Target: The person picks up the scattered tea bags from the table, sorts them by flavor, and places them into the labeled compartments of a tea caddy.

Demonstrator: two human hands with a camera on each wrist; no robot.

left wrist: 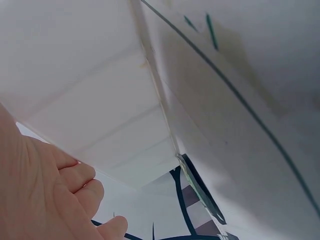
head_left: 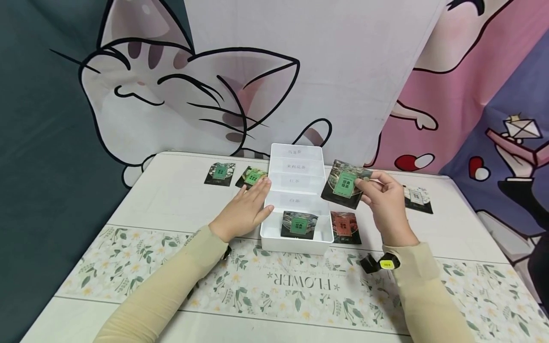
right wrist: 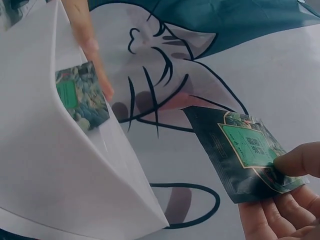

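Note:
My right hand (head_left: 388, 205) pinches a dark tea sachet with a green label (head_left: 344, 185) between thumb and fingers, held up beside the right side of a white divided box (head_left: 296, 245). In the right wrist view the sachet (right wrist: 242, 155) appears tilted, its label facing the camera. My left hand (head_left: 242, 212) has its fingers extended and touches the box's left rim; in the left wrist view the fingertips (left wrist: 90, 195) lie at the box's edge. Another green-labelled sachet (head_left: 299, 225) leans in the front compartment. Labelled dividers (head_left: 296, 166) rise in steps behind it.
Left of the box lie a green-labelled sachet (head_left: 220, 174) and a brighter green one (head_left: 251, 176). A red-labelled sachet (head_left: 345, 227) lies against the box's right side, and a white-labelled one (head_left: 417, 198) farther right. A cartoon-printed cloth (head_left: 343, 71) hangs behind the table.

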